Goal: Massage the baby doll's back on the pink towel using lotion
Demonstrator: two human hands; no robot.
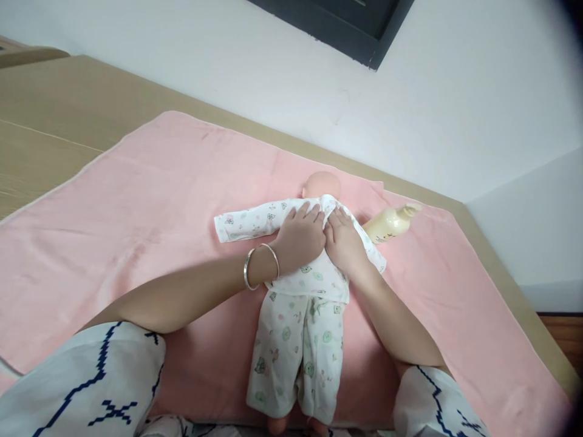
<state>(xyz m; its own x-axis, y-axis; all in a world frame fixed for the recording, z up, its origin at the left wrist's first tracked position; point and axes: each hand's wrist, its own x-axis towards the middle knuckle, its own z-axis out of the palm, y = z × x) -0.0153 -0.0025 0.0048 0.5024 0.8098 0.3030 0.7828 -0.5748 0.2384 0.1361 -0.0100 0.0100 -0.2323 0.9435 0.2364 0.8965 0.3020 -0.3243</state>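
A baby doll lies face down, its bald head away from me and its feet at the near edge. It wears a white printed long-sleeved top and matching trousers. My left hand, with a silver bangle at the wrist, lies flat on the left of the doll's upper back. Beside it, my right hand rests on the right of the back, fingers stretched out. The two hands nearly touch at the middle. Under and around my right arm, part of the doll's right-hand sleeve is hidden.
A pale yellow pump bottle lies on its side just right of the doll. Under everything is a pink blanket spread over a wooden table. A white wall with a dark frame stands behind.
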